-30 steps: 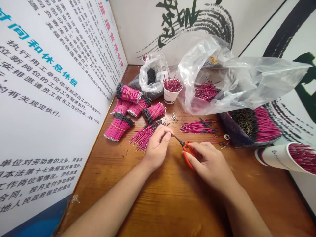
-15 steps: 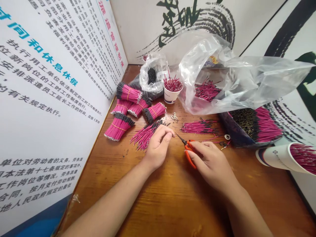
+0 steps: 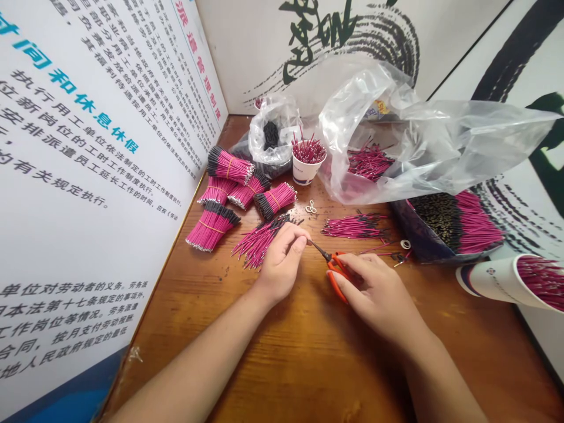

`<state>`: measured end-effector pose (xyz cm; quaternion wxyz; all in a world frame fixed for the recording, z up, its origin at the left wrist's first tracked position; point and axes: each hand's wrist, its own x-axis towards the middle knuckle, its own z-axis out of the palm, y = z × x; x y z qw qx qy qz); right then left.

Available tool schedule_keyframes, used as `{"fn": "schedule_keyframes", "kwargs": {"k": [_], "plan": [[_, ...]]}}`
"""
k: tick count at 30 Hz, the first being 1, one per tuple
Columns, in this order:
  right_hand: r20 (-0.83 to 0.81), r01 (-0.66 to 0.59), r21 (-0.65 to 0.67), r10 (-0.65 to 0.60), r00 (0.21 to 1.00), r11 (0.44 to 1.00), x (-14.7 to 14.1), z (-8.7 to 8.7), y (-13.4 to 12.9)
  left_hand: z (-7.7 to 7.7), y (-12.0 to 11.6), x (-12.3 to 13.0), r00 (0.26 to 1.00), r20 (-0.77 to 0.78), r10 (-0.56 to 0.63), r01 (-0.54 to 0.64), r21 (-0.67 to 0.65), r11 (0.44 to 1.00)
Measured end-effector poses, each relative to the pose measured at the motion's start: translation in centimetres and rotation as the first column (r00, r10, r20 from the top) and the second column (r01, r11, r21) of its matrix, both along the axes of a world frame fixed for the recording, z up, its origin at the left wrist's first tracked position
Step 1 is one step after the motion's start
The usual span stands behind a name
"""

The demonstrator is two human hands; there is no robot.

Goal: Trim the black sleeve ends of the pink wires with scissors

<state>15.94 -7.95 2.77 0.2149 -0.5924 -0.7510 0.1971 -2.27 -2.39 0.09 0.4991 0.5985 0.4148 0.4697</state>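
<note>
Across wooden table (image 3: pixel 286 364), edged at nine o'clock by printed panel (image 3: pixel 110 247), roomy at six — pinching narrowly with left hand (image 3: pixel 284 258), contents unclear, closed around orange-handled scissors (image 3: pixel 331 262) with right hand (image 3: pixel 376 288).

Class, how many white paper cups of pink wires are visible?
2: one white paper cup between the clear plastic bags, a second cup at the right edge. The bags may hide more.

- Here are the orange-handled scissors (image 3: pixel 337 265) in the right hand (image 3: pixel 381 291), slim dark blades pointing at the fingertips of the left hand (image 3: pixel 283 261).
- And loose pink wires (image 3: pixel 253 249), black-ended, fanned on the tabletop (image 3: pixel 273 370), partly hidden by the left hand.
</note>
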Motion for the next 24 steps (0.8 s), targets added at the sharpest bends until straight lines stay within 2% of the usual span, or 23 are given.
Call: {"fn": "schedule_keyframes", "kwargs": {"k": [12, 18, 24], "plan": [[0.022, -0.023, 0.007, 0.022, 1.0, 1.0, 0.35, 0.26, 0.03, 0.3, 0.05, -0.09, 1.0, -0.019, -0.018, 0.019, 0.049, 0.999], [0.047, 0.056, 0.017, -0.057, 0.997, 0.998, 0.32, 0.21, 0.03, 0.42, -0.04, -0.03, 1.0, -0.003, -0.016, 0.016, -0.017, 1.0], [0.052, 0.039, 0.01, -0.04, 0.998, 0.999, -0.06, 0.63, -0.01, 0.18, -0.17, 0.0, 0.999, 0.049, -0.018, 0.021, -0.066, 0.998]]}}
